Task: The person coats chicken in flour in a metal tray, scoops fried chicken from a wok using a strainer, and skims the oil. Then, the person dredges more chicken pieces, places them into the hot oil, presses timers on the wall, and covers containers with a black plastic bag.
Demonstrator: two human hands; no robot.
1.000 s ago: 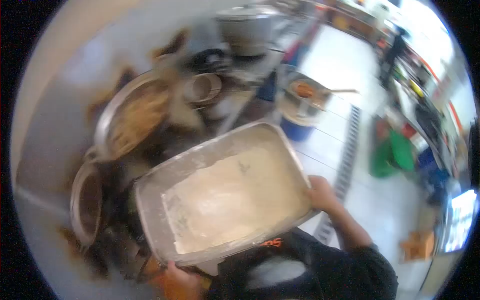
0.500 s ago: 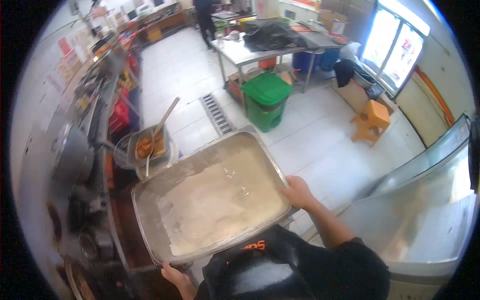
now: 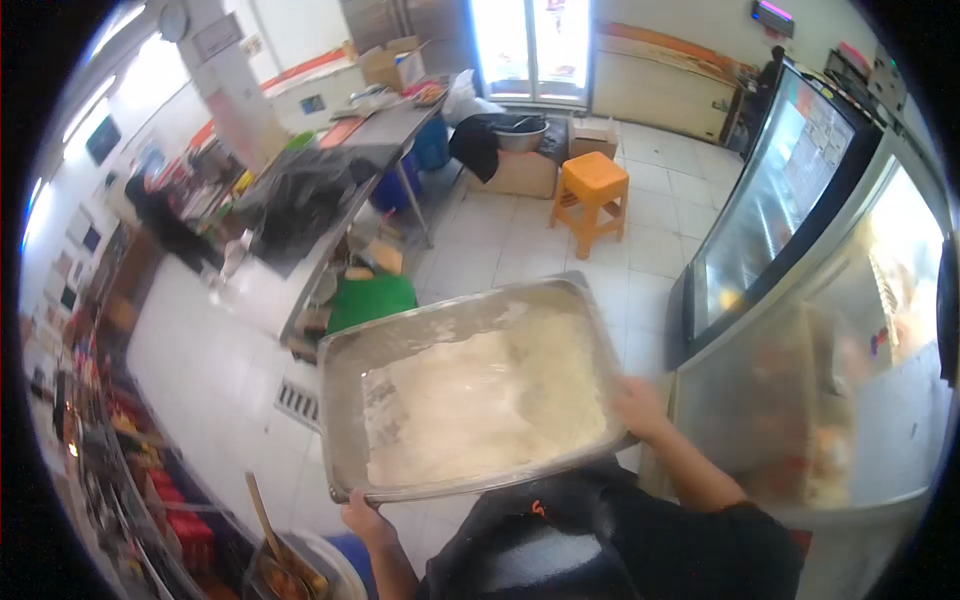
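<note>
A large rectangular metal pan (image 3: 342, 440) is held up in front of my body, slightly tilted in view. Pale, flour-like powder (image 3: 450, 400) covers much of its bottom, whiter at the left and yellower at the right. My left hand (image 3: 363, 517) grips the near left corner of the rim. On the right side, my right hand (image 3: 640, 408) is closed on the pan's edge; its fingers are partly hidden and blurred.
A green bin (image 3: 370, 300) stands just beyond the pan, beside a metal table (image 3: 385, 125). An orange stool (image 3: 590, 195) is ahead on the tiled floor. Glass-door fridges (image 3: 775, 220) line the right. Lower left is a container with a wooden-handled utensil (image 3: 262, 510). A person (image 3: 165, 220) stands far left.
My view has swung to the right, bringing the fridges and stool nearer the middle. The pan has come along, still held in both hands.
</note>
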